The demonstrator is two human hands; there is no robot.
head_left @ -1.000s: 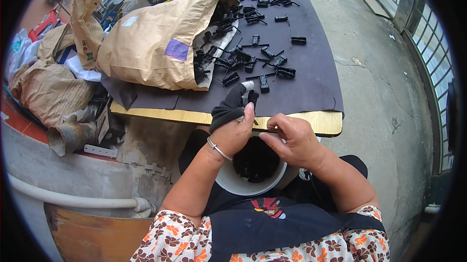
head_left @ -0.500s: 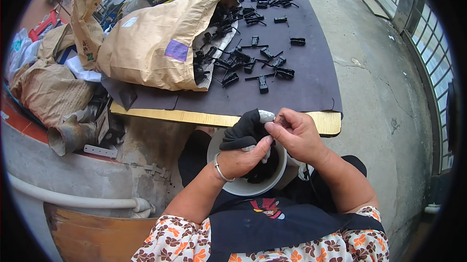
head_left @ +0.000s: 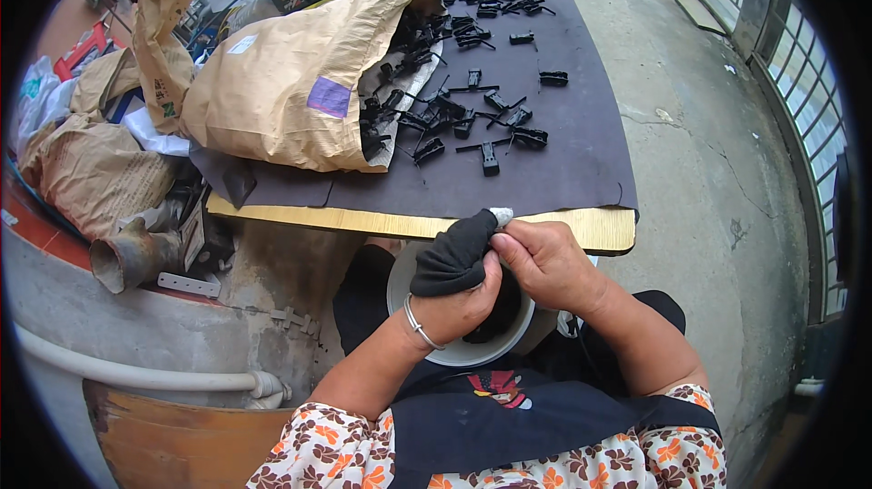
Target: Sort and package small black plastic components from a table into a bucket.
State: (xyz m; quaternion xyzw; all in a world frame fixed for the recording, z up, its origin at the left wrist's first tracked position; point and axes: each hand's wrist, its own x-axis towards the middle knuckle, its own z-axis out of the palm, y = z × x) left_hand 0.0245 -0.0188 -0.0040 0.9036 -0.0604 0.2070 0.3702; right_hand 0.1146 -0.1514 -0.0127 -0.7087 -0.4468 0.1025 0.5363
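Over a light bucket [head_left: 468, 357] in my lap, my two hands meet near the table edge. My left hand [head_left: 463, 306] is closed, its fingers covered by black cloth [head_left: 450, 262] with a whitish tip [head_left: 501, 215]; its thumb is bare. A metal bangle [head_left: 416, 326] circles that wrist. Beside the whitish tip, my right hand [head_left: 556, 264] is closed in a pinch, its fingertips touching the left hand. Whatever lies between the fingers is hidden or too small to name. Dark contents [head_left: 498, 318] show inside the bucket, partly covered by my hands.
A dark-covered table [head_left: 572, 158] with a yellowish edge [head_left: 363, 219] stands ahead. Several small black plastic parts [head_left: 490, 158] with thin arms lie scattered on it. More spill from a large brown paper sack [head_left: 272, 80]. Bags and a pipe [head_left: 136, 257] are at left; a barred gate is at right.
My left hand has turned, so more black cloth faces up and the whitish patch by the thumb is hidden. My right fingers have closed in more tightly beside the covered fingertip.
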